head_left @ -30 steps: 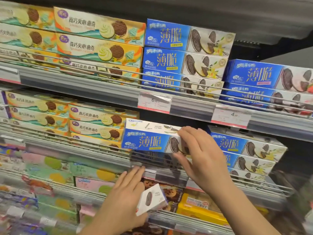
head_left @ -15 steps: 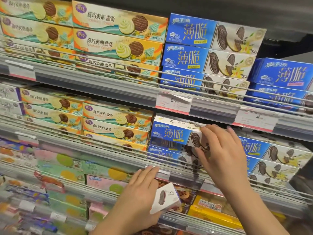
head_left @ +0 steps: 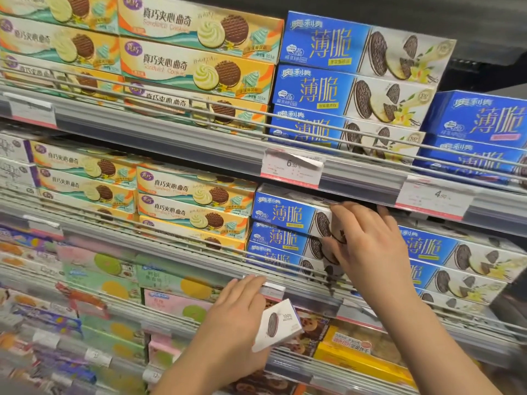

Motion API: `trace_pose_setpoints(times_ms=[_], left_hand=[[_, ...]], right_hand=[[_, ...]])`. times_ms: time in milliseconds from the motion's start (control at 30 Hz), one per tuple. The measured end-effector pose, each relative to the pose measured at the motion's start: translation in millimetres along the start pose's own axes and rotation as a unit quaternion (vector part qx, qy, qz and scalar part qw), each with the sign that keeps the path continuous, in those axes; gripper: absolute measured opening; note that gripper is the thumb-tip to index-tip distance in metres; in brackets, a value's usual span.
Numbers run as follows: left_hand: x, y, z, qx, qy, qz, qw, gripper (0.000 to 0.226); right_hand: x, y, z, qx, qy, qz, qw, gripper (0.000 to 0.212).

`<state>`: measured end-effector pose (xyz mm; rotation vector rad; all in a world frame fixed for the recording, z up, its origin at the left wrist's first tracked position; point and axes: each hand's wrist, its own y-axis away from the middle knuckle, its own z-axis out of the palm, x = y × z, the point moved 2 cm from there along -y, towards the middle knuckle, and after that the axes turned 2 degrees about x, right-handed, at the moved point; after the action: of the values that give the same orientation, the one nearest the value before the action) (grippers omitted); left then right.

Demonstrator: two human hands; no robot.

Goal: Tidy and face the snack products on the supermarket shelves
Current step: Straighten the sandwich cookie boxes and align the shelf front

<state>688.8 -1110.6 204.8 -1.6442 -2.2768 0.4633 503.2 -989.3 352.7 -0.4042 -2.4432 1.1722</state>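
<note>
Since the earlier frame, the top blue box (head_left: pixel 288 212) has been seated on its stack on the middle shelf (head_left: pixel 199 260). Right hand (head_left: pixel 370 246) fingers grip its end, squaring the face forward. Left hand (head_left: pixel 236 317) holds a spare small white box (head_left: pixel 278 323) clear.

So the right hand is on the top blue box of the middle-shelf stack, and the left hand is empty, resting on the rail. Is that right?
Not quite. The head view shows the left hand is not empty: it holds a small white box with a dark cookie pictured on it, down by the rail. The right hand is indeed on the top blue box.
</note>
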Motion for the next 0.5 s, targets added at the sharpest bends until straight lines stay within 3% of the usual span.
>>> trace_pose_setpoints(times_ms=[133, 333, 433, 500], left_hand=[[4.3, -3.8, -3.3, -0.008, 0.003, -0.018, 1.0, 0.066], [4.9, -5.8, -19.5, -0.034, 0.039, -0.034, 0.998, 0.063], [7.4, -5.0, -31.7, -0.05, 0.085, -0.016, 0.995, 0.052], [18.0, -7.8, -45.6, -0.045, 0.117, 0.0, 0.992, 0.041]], right_hand=[[2.7, 0.0, 3.0, -0.021, 0.004, 0.012, 1.0, 0.049], [8.4, -0.5, -0.9, -0.039, -0.008, 0.02, 0.999, 0.057], [5.9, 15.1, -20.2, 0.013, -0.083, -0.032, 0.996, 0.043], [2.3, 34.3, -32.7, -0.003, -0.194, -0.036, 0.98, 0.036]])
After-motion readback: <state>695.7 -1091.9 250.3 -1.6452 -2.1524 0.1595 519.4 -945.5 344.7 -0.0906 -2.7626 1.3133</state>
